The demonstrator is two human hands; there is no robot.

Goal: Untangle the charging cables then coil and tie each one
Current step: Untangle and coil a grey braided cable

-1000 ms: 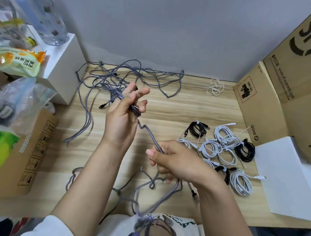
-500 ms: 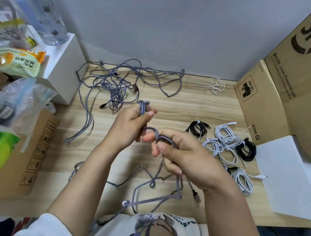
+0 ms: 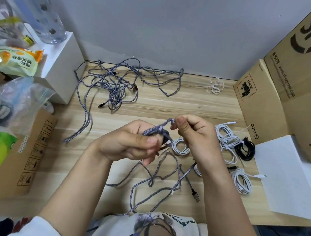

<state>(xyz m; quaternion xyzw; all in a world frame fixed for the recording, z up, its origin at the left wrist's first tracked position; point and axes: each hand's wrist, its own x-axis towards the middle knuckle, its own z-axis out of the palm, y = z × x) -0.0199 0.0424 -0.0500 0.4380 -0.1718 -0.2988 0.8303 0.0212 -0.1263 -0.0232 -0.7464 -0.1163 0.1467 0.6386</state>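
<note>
Head view, left hand: my left hand [image 3: 131, 143] is curled round the first grey turns of the braided cable [image 3: 155, 131], held above the wooden table [image 3: 195, 105].
Head view, right hand: my right hand [image 3: 194, 135] pinches the next bend of that cable between thumb and fingers, just beside the bundle.
Head view, slack: the rest trails in loose loops [image 3: 163, 178] toward my lap.
Head view, tangle: more grey cables [image 3: 115, 86] wait untouched by the wall.
Head view, finished coils: white and black coils [image 3: 228, 138] lie to my right.
Technique: I judge even, same-sized turns laid flat, slack fed kink-free, work best.
</note>
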